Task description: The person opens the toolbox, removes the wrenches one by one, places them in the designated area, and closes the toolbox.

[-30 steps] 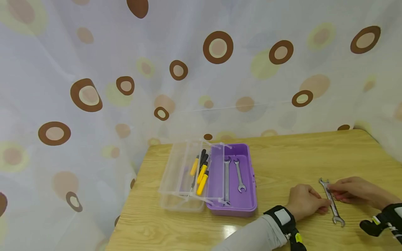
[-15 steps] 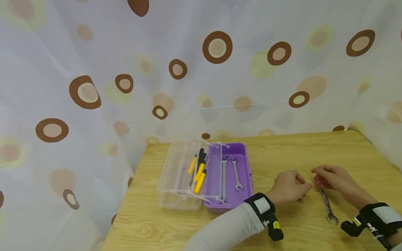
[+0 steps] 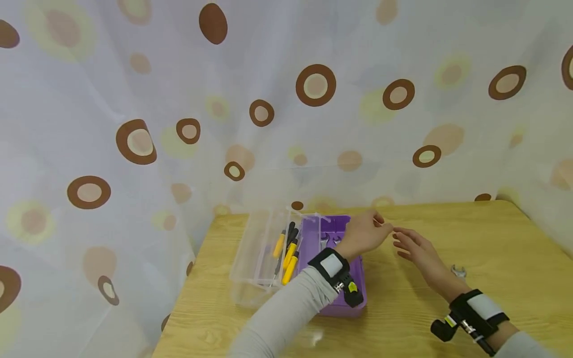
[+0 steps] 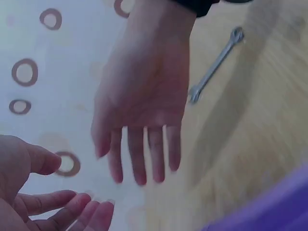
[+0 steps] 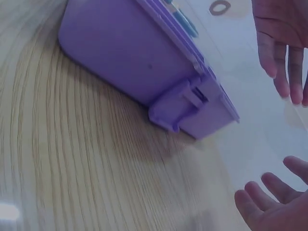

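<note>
Above the right side of the purple toolbox (image 3: 341, 311) is my left hand (image 3: 364, 232), holding nothing, with its fingers extended in the left wrist view. My right hand (image 3: 418, 251) is raised just right of the box, palm visible in the left wrist view (image 4: 144, 91), fingers straight and spread. In the head view the two hands' fingertips nearly meet. Behind my right forearm a double open-ended wrench (image 4: 214, 65) lies on the table; only its end shows in the head view. Inside the box are two more wrenches (image 3: 324, 242), largely covered by my left hand and arm.
A clear plastic tray section (image 3: 250, 248) folds out on the box's left. Several screwdrivers (image 3: 291, 266) with yellow and black handles are there. The wooden table (image 3: 403, 318) extends right, and a dotted curtain (image 3: 268, 49) hangs behind it.
Both hands have left the wrench on the table and moved left and farther back, my left hand now over the toolbox. The head view has shifted slightly.
</note>
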Demonstrator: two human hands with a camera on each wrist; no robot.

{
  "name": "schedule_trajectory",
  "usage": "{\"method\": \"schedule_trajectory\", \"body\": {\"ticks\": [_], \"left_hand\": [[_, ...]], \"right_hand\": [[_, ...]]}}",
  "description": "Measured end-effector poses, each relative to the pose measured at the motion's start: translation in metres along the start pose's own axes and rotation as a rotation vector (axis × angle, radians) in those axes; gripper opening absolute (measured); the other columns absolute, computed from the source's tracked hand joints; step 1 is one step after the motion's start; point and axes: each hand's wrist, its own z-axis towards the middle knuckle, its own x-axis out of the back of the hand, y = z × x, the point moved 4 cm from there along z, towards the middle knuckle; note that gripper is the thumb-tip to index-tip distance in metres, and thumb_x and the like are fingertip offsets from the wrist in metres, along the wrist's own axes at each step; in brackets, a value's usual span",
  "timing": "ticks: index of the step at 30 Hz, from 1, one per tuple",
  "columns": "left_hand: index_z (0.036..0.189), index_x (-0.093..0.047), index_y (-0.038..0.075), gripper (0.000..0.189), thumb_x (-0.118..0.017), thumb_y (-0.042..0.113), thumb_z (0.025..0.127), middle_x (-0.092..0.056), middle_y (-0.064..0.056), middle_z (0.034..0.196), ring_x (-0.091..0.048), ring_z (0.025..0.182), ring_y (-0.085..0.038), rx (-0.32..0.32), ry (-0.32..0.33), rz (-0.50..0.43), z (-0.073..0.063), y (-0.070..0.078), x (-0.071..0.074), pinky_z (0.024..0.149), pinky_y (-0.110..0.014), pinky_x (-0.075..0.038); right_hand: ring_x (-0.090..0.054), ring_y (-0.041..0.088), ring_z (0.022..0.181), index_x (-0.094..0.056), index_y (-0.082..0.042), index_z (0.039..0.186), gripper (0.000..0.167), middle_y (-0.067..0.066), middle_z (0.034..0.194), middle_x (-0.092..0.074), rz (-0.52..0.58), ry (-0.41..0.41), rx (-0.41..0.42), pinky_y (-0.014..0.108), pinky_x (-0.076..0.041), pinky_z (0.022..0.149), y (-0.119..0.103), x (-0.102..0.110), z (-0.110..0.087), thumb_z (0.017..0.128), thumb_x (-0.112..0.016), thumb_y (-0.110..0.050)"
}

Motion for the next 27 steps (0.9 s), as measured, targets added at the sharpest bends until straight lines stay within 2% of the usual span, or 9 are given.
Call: {"method": "schedule_trajectory", "body": {"ticks": [2, 5, 8, 10, 13, 17, 19, 22, 27], "left_hand": [[0.111, -0.070, 0.013, 0.026, -0.069, 0.035, 0.097, -0.075, 0.002, 0.103, -0.066, 0.085, -0.010, 0.007, 0.003, 0.090, 0.004, -0.008, 0.015, 0.069, -0.023, -0.050], [0.112, -0.069, 0.007, 0.025, -0.072, 0.025, 0.095, -0.071, 0.000, 0.095, -0.061, 0.072, -0.011, 0.005, 0.001, 0.185, 0.010, -0.020, 0.036, 0.064, -0.023, -0.046], [0.091, -0.065, 0.007, 0.013, -0.073, 0.016, 0.091, -0.058, 0.003, 0.075, -0.050, 0.059, -0.011, 0.001, 0.000, 0.241, 0.017, -0.031, 0.053, 0.055, -0.021, -0.037], [0.072, -0.057, 0.008, 0.025, -0.075, 0.013, 0.088, -0.050, 0.005, 0.061, -0.049, 0.051, -0.010, 0.017, -0.019, 0.234, 0.021, -0.038, 0.058, 0.049, -0.020, -0.034], [0.054, -0.044, 0.012, 0.047, -0.078, 0.011, 0.088, -0.047, 0.002, 0.048, -0.056, 0.043, -0.014, 0.078, -0.088, 0.181, 0.026, -0.048, 0.057, 0.042, -0.020, -0.038], [0.054, -0.048, 0.010, 0.046, -0.081, 0.008, 0.086, -0.055, -0.004, 0.053, -0.072, 0.055, -0.025, 0.205, -0.140, 0.095, 0.034, -0.059, 0.049, 0.050, -0.028, -0.058], [0.059, -0.051, 0.009, 0.041, -0.081, 0.009, 0.086, -0.058, -0.005, 0.058, -0.075, 0.062, -0.026, 0.251, -0.154, 0.139, 0.040, -0.062, 0.044, 0.052, -0.029, -0.060], [0.066, -0.056, 0.009, 0.033, -0.079, 0.013, 0.088, -0.069, -0.007, 0.067, -0.077, 0.066, -0.023, 0.276, -0.188, 0.265, 0.046, -0.062, 0.039, 0.047, -0.024, -0.054], [0.081, -0.071, 0.010, 0.013, -0.079, 0.018, 0.085, -0.074, -0.003, 0.079, -0.067, 0.053, -0.016, 0.270, -0.194, 0.423, 0.052, -0.066, 0.025, 0.051, -0.024, -0.050]], "right_hand": [[-0.036, 0.048, 0.147, -0.023, 0.006, 0.162, 0.070, 0.033, 0.163, -0.028, 0.032, -0.013, -0.005, 0.026, -0.051, 0.107, -0.002, -0.010, 0.002, 0.115, -0.035, -0.044], [-0.030, 0.050, 0.150, -0.021, 0.005, 0.163, 0.068, 0.033, 0.165, -0.024, 0.052, -0.027, 0.017, 0.042, -0.045, 0.116, -0.008, -0.021, 0.005, 0.115, -0.038, -0.039], [-0.032, 0.049, 0.150, -0.019, 0.004, 0.164, 0.067, 0.033, 0.165, -0.024, 0.027, -0.035, 0.048, 0.053, -0.040, 0.118, -0.014, -0.030, 0.008, 0.114, -0.043, -0.034], [-0.031, 0.049, 0.150, -0.018, 0.004, 0.164, 0.068, 0.034, 0.165, -0.023, 0.012, -0.039, 0.050, 0.056, -0.037, 0.119, -0.016, -0.036, 0.010, 0.114, -0.046, -0.033], [-0.025, 0.050, 0.153, -0.015, 0.004, 0.165, 0.071, 0.033, 0.167, -0.019, 0.015, -0.039, 0.026, 0.062, -0.031, 0.121, -0.016, -0.044, 0.013, 0.113, -0.047, -0.033], [-0.016, 0.052, 0.156, -0.008, 0.001, 0.167, 0.075, 0.032, 0.170, -0.011, 0.041, -0.050, -0.045, 0.066, -0.022, 0.124, -0.016, -0.052, 0.019, 0.113, -0.046, -0.036], [-0.013, 0.050, 0.157, -0.004, -0.001, 0.167, 0.076, 0.032, 0.171, -0.006, 0.057, -0.058, -0.083, 0.066, -0.019, 0.125, -0.016, -0.057, 0.023, 0.113, -0.046, -0.035], [-0.006, 0.047, 0.159, -0.001, -0.003, 0.167, 0.076, 0.030, 0.172, -0.002, 0.084, -0.051, -0.125, 0.062, -0.014, 0.127, -0.016, -0.065, 0.029, 0.113, -0.046, -0.033], [-0.001, 0.044, 0.160, 0.002, -0.001, 0.166, 0.072, 0.030, 0.172, 0.001, 0.108, -0.007, -0.127, 0.057, -0.010, 0.129, -0.014, -0.077, 0.032, 0.115, -0.040, -0.029]]}}
